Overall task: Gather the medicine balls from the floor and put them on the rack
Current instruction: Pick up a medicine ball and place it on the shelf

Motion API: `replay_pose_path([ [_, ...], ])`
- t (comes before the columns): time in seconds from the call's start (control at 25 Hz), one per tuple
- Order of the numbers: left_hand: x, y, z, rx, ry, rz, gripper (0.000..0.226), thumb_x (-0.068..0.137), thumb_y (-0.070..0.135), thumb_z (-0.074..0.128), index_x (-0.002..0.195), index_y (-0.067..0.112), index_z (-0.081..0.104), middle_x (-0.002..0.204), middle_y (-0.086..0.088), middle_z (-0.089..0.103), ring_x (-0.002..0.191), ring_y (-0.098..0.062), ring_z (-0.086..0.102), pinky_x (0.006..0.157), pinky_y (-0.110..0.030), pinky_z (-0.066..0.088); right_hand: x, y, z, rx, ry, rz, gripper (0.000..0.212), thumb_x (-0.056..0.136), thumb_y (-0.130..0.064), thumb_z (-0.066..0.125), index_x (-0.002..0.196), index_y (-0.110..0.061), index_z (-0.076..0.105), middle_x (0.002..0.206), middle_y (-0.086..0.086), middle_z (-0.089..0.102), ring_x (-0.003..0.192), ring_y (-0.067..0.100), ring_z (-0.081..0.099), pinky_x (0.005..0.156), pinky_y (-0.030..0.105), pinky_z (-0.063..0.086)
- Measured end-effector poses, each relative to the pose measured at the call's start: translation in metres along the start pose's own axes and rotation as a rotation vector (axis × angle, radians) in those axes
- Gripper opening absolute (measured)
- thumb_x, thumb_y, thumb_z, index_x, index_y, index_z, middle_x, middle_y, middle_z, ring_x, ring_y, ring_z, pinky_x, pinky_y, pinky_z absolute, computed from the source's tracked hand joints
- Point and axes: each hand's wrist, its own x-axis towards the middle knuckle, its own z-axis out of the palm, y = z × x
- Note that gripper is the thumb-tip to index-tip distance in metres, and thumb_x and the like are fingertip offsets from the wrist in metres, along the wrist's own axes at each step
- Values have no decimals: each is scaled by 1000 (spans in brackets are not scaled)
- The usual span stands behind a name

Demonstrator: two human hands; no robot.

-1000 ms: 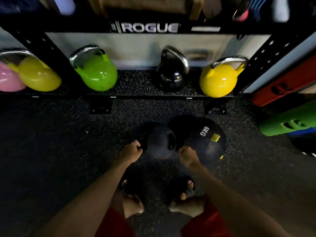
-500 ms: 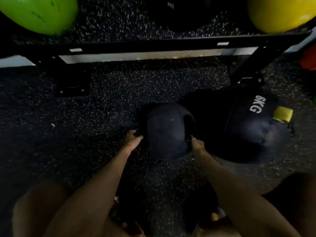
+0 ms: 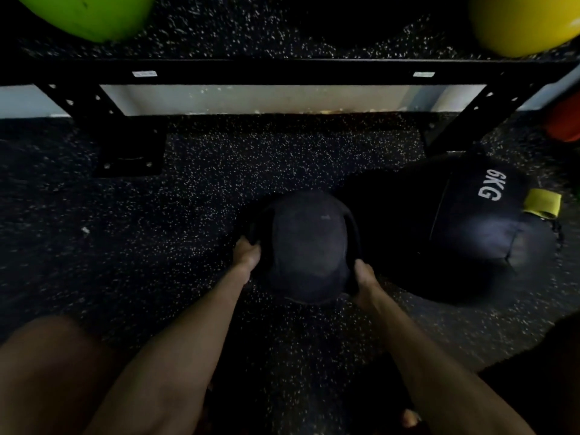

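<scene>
A small dark medicine ball with a handle on each side sits on the speckled black floor. My left hand grips its left handle and my right hand grips its right handle. To the right lies a larger black ball marked 6KG with a yellow tag, touching or nearly touching the small one. The black rack crosses the top of the view, its lowest shelf just beyond the balls.
A green kettlebell and a yellow kettlebell stand on the rack's shelf. Rack feet rest on the floor left and right. A red object lies at the far right. My knees frame the bottom corners.
I have crouched down, so the floor and balls look closer. Both hands went from beside the small ball to closing on its side handles.
</scene>
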Motion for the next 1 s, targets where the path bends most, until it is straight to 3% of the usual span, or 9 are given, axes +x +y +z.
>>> replay_pose_path([
  [0.08,5,-1,-28,73,20,27,41,99,26,52,134,5,53,132,-16,59,118,-34,59,104,-43,48,-17,23,17,12,-48,37,31,102,-17,38,126,-10,56,115,17,65,102,38,63,86,57,56],
  [0.2,0,-7,-59,141,44,63,37,98,21,53,132,6,56,129,-14,61,115,-32,60,106,-42,47,-28,40,32,-101,-105,28,27,102,-13,40,121,-3,56,116,20,63,106,40,63,83,53,57],
  [0.28,-14,-11,-65,79,26,113,35,98,17,54,132,10,57,125,-8,63,112,-27,61,107,-38,46,-18,24,33,-175,-70,-100,20,100,-7,46,116,-2,55,113,20,60,101,35,60,79,45,54],
  [0.4,-22,-18,-62,-114,35,113,33,95,19,57,128,20,61,118,-3,68,106,-22,64,101,-40,52,2,-3,37,-298,-52,-250,29,95,-1,53,123,9,57,113,22,61,109,35,60,95,40,52],
  [0.52,-33,-19,-61,-294,-32,-18,36,92,36,65,125,22,63,113,-1,68,104,-22,64,97,-39,53,13,6,42,-437,4,-212,15,95,-2,55,95,10,64,102,24,62,98,32,60,75,25,51],
  [0.72,-49,-32,-48,-334,111,-53,18,91,20,67,101,6,71,91,-9,71,83,-24,66,76,-30,55,12,33,39,-510,83,-298,32,98,-7,56,96,23,66,94,27,67,98,41,64,81,37,44],
  [0.8,-52,-45,-45,-312,157,-37,17,91,10,60,101,2,70,92,-12,71,81,-26,65,75,-33,55,6,39,40,-481,98,-337,32,97,-9,60,84,19,69,84,18,65,84,32,62,73,32,41],
  [0.92,-60,-53,-47,-313,173,-23,19,91,0,48,99,3,65,96,-14,69,84,-29,62,80,-38,55,0,36,40,-513,112,-416,37,94,-10,64,62,9,65,75,13,60,76,25,58,77,40,47],
  [1.0,-70,-41,-50,-326,164,-8,21,91,-1,45,96,1,65,90,-11,64,78,-25,56,71,-36,50,-13,16,39,-502,117,-479,34,93,-11,66,76,19,68,75,14,62,76,25,59,73,37,45],
])
